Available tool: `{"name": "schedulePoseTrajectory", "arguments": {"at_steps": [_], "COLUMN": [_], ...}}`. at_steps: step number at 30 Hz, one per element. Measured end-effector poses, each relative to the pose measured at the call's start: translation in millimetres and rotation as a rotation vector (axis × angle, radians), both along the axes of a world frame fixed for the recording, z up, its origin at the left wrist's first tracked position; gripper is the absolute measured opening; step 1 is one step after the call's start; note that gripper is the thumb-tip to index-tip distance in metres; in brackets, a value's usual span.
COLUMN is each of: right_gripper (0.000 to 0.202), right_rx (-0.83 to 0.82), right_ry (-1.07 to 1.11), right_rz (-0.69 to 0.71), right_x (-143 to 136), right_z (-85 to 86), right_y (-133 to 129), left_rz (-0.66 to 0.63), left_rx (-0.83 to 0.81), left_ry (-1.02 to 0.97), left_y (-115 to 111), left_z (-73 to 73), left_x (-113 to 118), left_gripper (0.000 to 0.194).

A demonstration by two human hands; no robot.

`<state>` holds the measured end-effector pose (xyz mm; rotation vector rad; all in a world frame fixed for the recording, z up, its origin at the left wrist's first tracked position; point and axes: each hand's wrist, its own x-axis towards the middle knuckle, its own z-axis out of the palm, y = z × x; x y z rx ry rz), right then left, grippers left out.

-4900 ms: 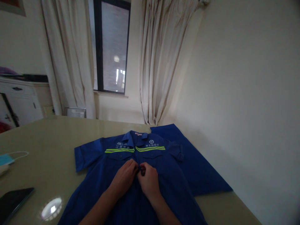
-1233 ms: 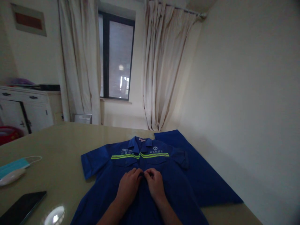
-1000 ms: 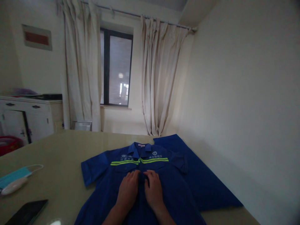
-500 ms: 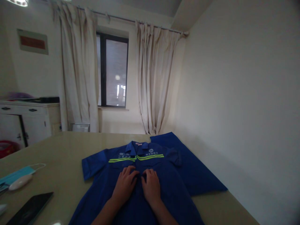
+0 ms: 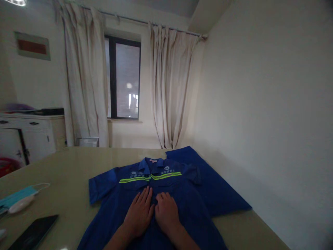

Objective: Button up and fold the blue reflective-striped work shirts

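Note:
A dark blue short-sleeved work shirt (image 5: 187, 205) lies front up on the table, its collar away from me and a yellow-green reflective stripe across the chest. My left hand (image 5: 139, 212) rests flat on the left side of the front opening, fingers stretched out and thumb toward the middle. Just across the opening, my right hand (image 5: 166, 211) lies on the cloth, its fingers slightly bent. The two thumbs are close together over the placket. Any buttons under the hands are hidden.
Dark blue folded cloth (image 5: 221, 194) lies partly under the shirt's right side, by the wall. At left on the table (image 5: 70, 194) are a black phone (image 5: 33, 231), a white computer mouse (image 5: 21, 204) and a light blue face mask (image 5: 19, 196).
My left hand has flattened, its fingers straightening toward the collar. My right hand has drawn slightly closer to me, with its fingers lower on the cloth. The shirt stays in place.

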<state>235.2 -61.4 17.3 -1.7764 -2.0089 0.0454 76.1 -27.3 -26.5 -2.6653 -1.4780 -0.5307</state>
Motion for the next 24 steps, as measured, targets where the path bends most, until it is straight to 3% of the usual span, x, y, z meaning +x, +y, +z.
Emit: {"name": "schedulePoseTrajectory", "arguments": {"at_steps": [3,5,7,10,14,17,19,21,24], "right_gripper": [0.018,0.03,0.038,0.019,0.017,0.015,0.015,0.015,0.019], "right_rx": [-0.078,-0.114,-0.113,-0.073,-0.051,-0.006,0.014,0.03,0.048], "right_ry": [0.098,0.183,0.198,0.201,0.46,0.685,0.785,0.878,1.043], "right_rz": [-0.097,-0.153,-0.168,-0.178,-0.119,-0.03,-0.04,-0.052,-0.006], "right_x": [-2.4,-8.8,-18.6,-30.4,-22.8,-7.1,0.8,4.8,4.8], "right_z": [17.1,22.0,18.6,3.8,-13.4,-21.1,-25.5,-29.4,-32.1], "right_y": [11.3,23.0,35.1,48.8,57.6,62.3,66.6,71.2,76.2], "left_rz": [-0.022,-0.028,-0.037,-0.045,0.088,0.21,0.268,0.33,0.379], "left_rx": [-0.002,-0.031,-0.077,-0.145,-0.14,-0.134,-0.197,-0.266,-0.262], "left_ry": [-0.02,-0.037,-0.041,-0.041,-0.08,-0.08,-0.089,-0.108,-0.131], "left_y": [-13.7,-22.7,-29.1,-34.2,-30.6,-12.6,4.0,18.6,30.4], "left_z": [-11.7,-20.8,-29.2,-31.5,-3.7,27.8,43.6,50.6,46.9], "left_x": [-1.6,-4.1,-7.8,-13.5,-11.0,0.6,9.5,16.8,21.1], "left_gripper": [0.06,0.063,0.066,0.069,0.057,0.051,0.045,0.038,0.03]}}
